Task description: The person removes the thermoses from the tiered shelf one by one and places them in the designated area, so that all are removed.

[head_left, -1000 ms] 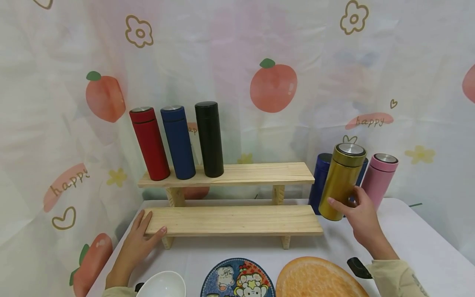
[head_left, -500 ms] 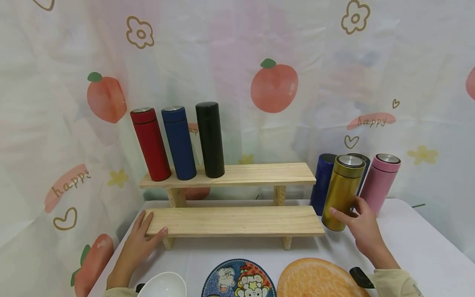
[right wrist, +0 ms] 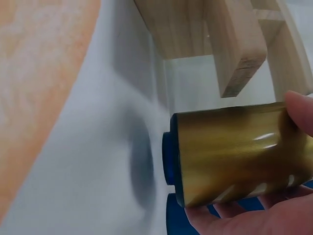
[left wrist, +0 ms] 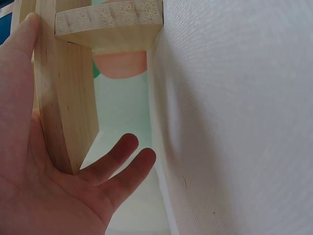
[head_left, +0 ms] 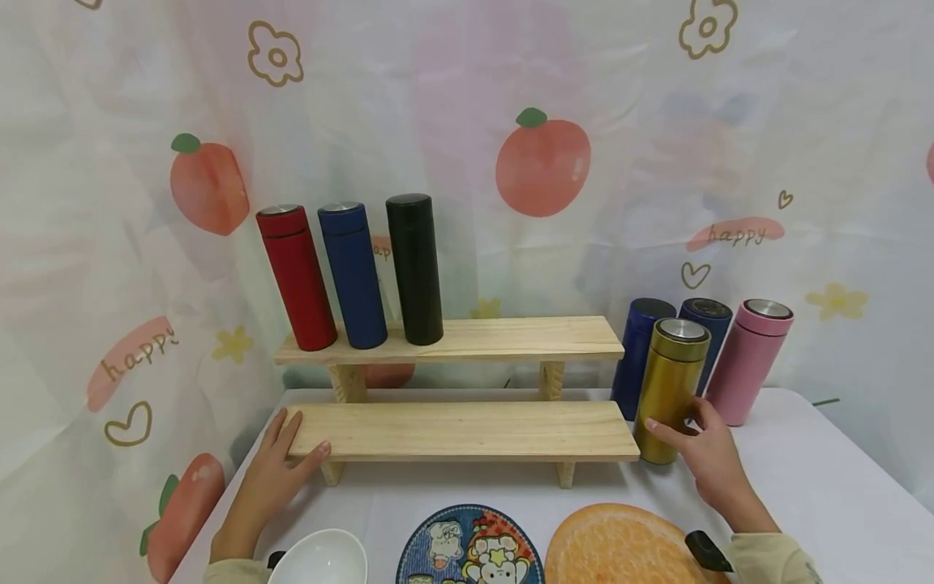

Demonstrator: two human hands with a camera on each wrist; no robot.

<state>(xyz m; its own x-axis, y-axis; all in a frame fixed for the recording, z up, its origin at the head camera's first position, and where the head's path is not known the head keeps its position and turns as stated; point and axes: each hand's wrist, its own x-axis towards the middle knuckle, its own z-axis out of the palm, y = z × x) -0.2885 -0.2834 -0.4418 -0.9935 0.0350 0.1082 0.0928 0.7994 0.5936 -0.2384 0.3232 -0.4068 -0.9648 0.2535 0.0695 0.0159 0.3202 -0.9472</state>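
Note:
My right hand [head_left: 718, 462] grips the lower part of a gold thermos [head_left: 674, 385] with a silver lid, near the right end of the two-tier wooden shelf. In the right wrist view the thermos base [right wrist: 180, 159] stands a little apart from its shadow on the cloth. Behind it stand two blue thermoses [head_left: 642, 357] [head_left: 711, 324] and a pink thermos [head_left: 751, 361]. My left hand [head_left: 270, 478] rests on the left end of the lower shelf board [head_left: 467, 430]. Its fingers are extended, and two fingers [left wrist: 129, 178] show free of the board.
Red [head_left: 297, 280], blue [head_left: 353, 276] and black [head_left: 414, 272] thermoses stand on the left half of the upper board [head_left: 525, 339]. Along the front of the white-covered table [head_left: 817, 487] are a white bowl [head_left: 321, 560], a round cartoon mat [head_left: 467, 547] and an orange-brown round mat [head_left: 620, 547].
The gold thermos has come down and slightly nearer in my right hand, revealing more of the blue thermoses behind it. My left hand stays on the shelf.

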